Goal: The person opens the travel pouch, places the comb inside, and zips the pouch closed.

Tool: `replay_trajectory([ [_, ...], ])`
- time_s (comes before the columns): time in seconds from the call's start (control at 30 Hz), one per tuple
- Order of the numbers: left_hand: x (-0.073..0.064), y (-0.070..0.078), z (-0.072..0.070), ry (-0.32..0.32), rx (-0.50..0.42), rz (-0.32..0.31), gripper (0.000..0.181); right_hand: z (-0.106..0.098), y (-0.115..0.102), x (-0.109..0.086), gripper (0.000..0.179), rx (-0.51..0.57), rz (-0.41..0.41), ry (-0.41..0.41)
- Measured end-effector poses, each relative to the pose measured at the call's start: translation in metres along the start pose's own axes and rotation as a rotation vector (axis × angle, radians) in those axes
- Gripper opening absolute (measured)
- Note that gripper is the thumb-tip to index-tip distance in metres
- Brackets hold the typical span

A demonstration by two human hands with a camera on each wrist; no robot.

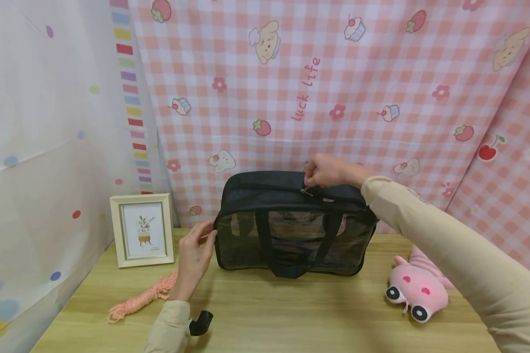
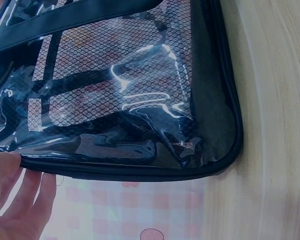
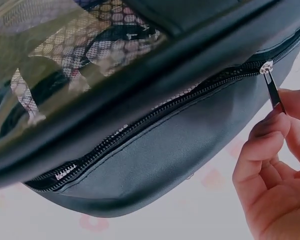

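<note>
A black bag (image 1: 243,196) with see-through smoky panels and a black carry strap stands upright on the table. At its top, my right hand (image 1: 329,170) pinches the zipper pull (image 3: 273,90) between thumb and finger. The zipper teeth (image 3: 140,125) are parted along the stretch from the slider to one end, leaving a narrow gap. My left hand (image 1: 196,250) holds the bag's left side edge, thumb in front and fingers behind the black piping (image 2: 115,172). Mesh (image 2: 90,80) shows through the clear panel.
A framed plant picture (image 1: 145,230) stands at the left. Peach-coloured cord (image 1: 141,298) and a small black bent object (image 1: 201,323) lie near my left arm. A pink plush toy (image 1: 417,289) lies at the right, partly behind my right sleeve. A checked cloth (image 1: 247,88) hangs behind the bag.
</note>
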State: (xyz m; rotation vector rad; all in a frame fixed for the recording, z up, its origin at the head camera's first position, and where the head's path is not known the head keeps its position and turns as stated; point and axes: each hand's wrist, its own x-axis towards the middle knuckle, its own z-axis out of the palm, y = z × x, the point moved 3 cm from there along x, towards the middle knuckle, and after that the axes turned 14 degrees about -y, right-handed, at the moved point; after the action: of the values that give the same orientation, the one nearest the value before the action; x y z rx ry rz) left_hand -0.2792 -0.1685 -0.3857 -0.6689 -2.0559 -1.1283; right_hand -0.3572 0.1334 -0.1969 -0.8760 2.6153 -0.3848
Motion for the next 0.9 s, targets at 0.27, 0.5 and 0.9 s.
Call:
replay_trajectory([
  [0.27, -0.001, 0.000, 0.000, 0.006, 0.005, -0.011, 0.021, -0.002, 0.002, -0.002, 0.015, 0.010, -0.007, -0.026],
  [0.5, 0.000, -0.001, -0.001, 0.008, 0.005, -0.014, 0.021, -0.001, 0.012, -0.009, 0.013, 0.014, 0.004, -0.018],
  [0.9, -0.001, 0.000, -0.001, 0.006, 0.017, -0.028, 0.022, 0.000, 0.019, -0.021, 0.014, 0.019, -0.040, -0.032],
])
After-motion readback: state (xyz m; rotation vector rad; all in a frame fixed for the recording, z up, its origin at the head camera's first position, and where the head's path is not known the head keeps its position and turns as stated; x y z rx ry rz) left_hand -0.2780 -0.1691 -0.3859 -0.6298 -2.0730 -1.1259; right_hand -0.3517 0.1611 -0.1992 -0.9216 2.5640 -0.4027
